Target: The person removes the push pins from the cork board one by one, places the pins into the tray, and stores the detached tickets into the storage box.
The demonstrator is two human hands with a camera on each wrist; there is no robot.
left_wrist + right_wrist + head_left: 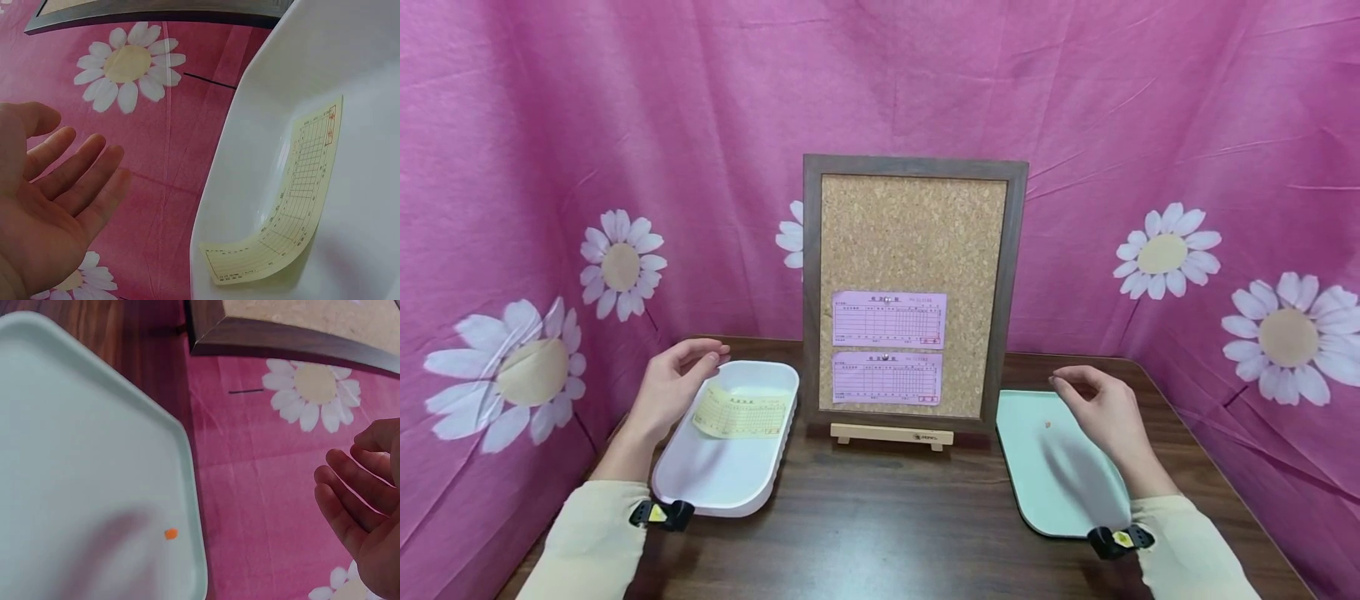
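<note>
Left hand (677, 379) is held by the outer edge of a white rectangular plastic tray (722, 483); fingers are loosely bent and spread, nothing gripped. In that tray a pale yellow printed paper slip (748, 418) is laid, curved, with one end raised along the wall, as seen from the left wrist.

Right hand (1105, 408) is held above a mint-green shallow tray (1037, 500); fingers are half curled and relaxed, nothing gripped. In that tray one small orange piece (1048, 425) is seen near the far end; too small to identify.

Between the trays a cork board in a dark brown wooden frame (917, 233) is propped upright on a light wooden stand (891, 435). On its lower half two lilac printed paper slips (850, 327) are pinned one above the other, each with a silvery pin (887, 301) at top centre.

All is carried by a dark wood-grain counter (865, 525), backed by a magenta cloth with white daisies (917, 75). Black straps (662, 514) are worn over both cream sleeves (598, 533).
</note>
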